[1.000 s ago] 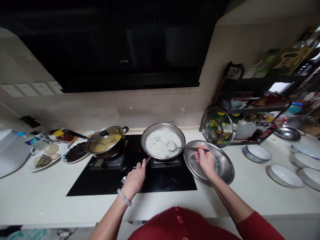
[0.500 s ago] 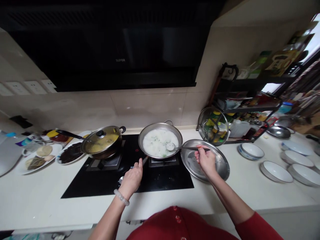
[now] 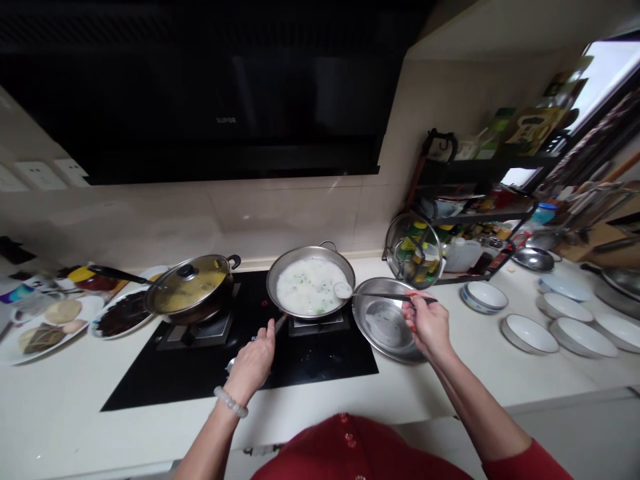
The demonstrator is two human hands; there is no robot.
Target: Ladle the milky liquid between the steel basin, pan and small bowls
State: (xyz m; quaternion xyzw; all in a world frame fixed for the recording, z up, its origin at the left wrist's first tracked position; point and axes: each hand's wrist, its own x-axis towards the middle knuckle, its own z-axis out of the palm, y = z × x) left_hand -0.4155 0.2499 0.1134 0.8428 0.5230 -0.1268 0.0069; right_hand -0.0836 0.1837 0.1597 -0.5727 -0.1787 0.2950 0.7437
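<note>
A steel wok of white porridge-like soup with green bits sits on the right burner. My left hand is closed round the wok's handle at the front. In my right hand is the dark handle of a ladle. The ladle's bowl, full of the white soup, is at the wok's right rim. Below the ladle's handle lies a wide, shallow steel basin with a wet-looking inside, right beside the wok.
A lidded pan stands on the left burner, its handle pointing left. Plates of food are further left. Several white bowls sit at the right. A glass lid leans on a spice rack. The range hood hangs above.
The view has turned slightly to the right. My right hand has drawn the ladle rightward, from over the soup to the wok's rim. My left hand keeps its hold on the handle.
</note>
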